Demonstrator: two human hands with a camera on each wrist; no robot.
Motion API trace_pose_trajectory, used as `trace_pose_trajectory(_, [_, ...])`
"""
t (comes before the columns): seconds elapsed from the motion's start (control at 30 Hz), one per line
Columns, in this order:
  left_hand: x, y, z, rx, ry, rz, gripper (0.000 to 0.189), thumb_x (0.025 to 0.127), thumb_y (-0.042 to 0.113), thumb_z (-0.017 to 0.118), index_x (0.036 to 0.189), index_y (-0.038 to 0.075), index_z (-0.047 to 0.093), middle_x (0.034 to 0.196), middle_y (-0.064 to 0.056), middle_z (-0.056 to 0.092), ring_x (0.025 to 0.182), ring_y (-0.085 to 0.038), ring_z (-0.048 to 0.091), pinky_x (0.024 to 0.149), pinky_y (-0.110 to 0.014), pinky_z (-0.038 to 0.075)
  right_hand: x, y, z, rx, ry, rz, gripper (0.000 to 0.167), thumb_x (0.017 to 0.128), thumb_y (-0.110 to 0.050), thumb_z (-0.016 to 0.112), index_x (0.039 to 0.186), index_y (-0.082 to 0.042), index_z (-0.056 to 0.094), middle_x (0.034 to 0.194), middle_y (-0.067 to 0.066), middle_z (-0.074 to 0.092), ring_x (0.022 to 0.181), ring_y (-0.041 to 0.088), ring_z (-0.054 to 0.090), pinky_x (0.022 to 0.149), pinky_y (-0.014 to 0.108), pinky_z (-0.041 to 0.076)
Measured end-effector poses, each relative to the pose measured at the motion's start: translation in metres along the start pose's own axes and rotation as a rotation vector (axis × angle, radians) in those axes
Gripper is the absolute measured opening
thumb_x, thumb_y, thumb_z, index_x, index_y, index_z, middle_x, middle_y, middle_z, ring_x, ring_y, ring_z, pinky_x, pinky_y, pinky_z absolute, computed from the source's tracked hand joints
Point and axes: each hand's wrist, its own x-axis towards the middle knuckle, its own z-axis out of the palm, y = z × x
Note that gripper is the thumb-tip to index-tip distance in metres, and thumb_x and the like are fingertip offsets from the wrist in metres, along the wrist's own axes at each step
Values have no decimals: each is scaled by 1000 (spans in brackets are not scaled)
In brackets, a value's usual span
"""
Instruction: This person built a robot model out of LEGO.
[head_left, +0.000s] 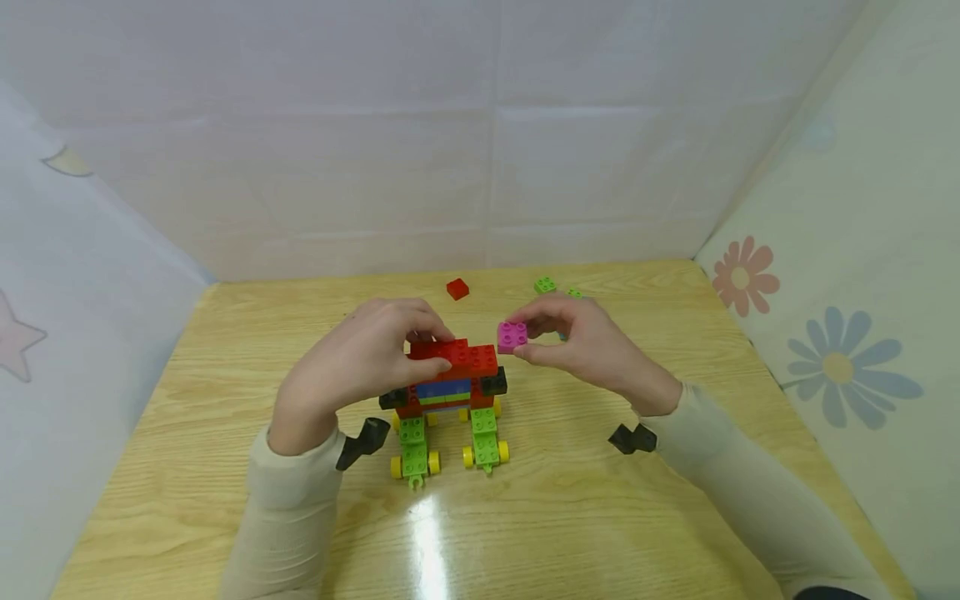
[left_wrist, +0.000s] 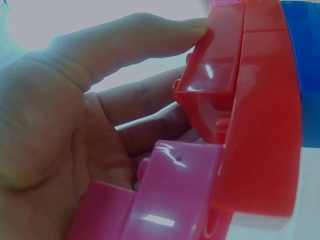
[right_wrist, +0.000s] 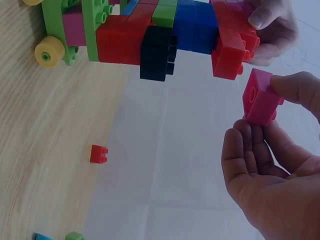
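Note:
My left hand (head_left: pixel 367 350) grips the red bricks (head_left: pixel 477 360) on top of a tall toy-brick build, its thumb on the near side. Magenta bricks (left_wrist: pixel 170 185) sit on the build close by that palm in the left wrist view. Lower down come a blue layer (head_left: pixel 444 389), black side bricks (head_left: pixel 495 382) and green wheeled bases (head_left: pixel 486 437) with yellow wheels. Between thumb and fingers, my right hand (head_left: pixel 588 346) pinches a pink brick (head_left: pixel 512 337), studs showing. In the right wrist view a gap separates this brick from the red top.
A loose red brick (head_left: pixel 457 289) lies on the wooden table (head_left: pixel 202 467) behind the build. Green bricks (head_left: pixel 545 285) lie at the back, partly behind the right hand. Pale cloth walls (head_left: pixel 480 167) stand along the back and sides.

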Motion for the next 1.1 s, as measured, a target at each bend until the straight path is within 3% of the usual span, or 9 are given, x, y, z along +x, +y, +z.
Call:
trace_pose_trajectory(0.2, [1, 0, 1, -12, 4, 12, 21, 97, 19, 88, 117, 15, 87, 112, 5, 80, 87, -12, 67, 81, -35, 57, 1, -5, 5, -10, -55, -29, 31, 101, -21, 85, 131, -21, 80, 128, -2, 76, 113, 19, 74, 108, 52, 59])
trace_pose_trajectory(0.47, [2, 0, 1, -14, 1, 13, 21, 97, 20, 88, 117, 16, 87, 112, 5, 80, 87, -12, 67, 81, -35, 58, 3, -7, 7, -2, -63, -29, 30, 101, -19, 85, 130, -21, 81, 128, -2, 76, 112, 20, 73, 108, 49, 59])
trace_pose_trajectory(0.83, [3, 0, 1, -19, 1, 10, 20, 97, 20, 88, 117, 16, 87, 111, 6, 80, 85, -11, 66, 80, -34, 57, 5, -9, 8, -50, -88, -33, 30, 99, -16, 83, 129, -22, 81, 126, -3, 75, 115, 22, 71, 114, 55, 56])
trace_pose_trajectory(1.1, [4, 0, 1, -25, -3, 4, 21, 97, 19, 89, 117, 16, 87, 112, 5, 80, 85, -12, 66, 80, -34, 57, 6, -13, 6, -132, -96, -43, 31, 99, -19, 84, 130, -25, 82, 127, -7, 76, 119, 26, 67, 105, 49, 57])
